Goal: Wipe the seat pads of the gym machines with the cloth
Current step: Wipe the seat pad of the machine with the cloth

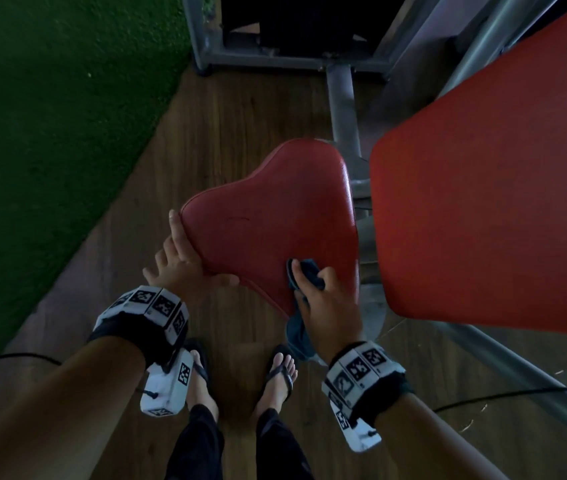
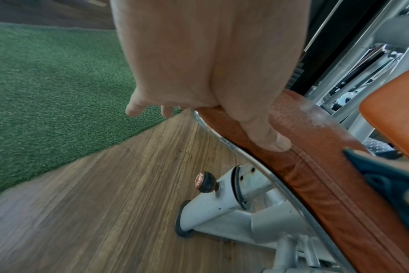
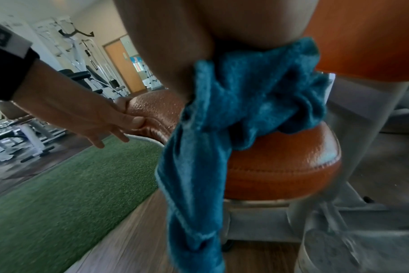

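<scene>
At the seat pad's (image 1: 268,220) near right corner, the right hand (image 1: 327,306) clutches the cloth (image 1: 304,271); the pad stretches far-left, its left edge clasped by the left hand (image 1: 178,261).

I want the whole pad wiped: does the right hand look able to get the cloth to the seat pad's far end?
Probably yes: the seat pad lies bare ahead of the right hand and cloth, and the left hand grips only its left edge.

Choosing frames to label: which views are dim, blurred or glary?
Head view: dim and underexposed but sharp, with a glare streak on the seat pad. Left wrist: brighter, floor smeared by motion blur. Right wrist: cloth soft, its hanging end blurred.
</scene>
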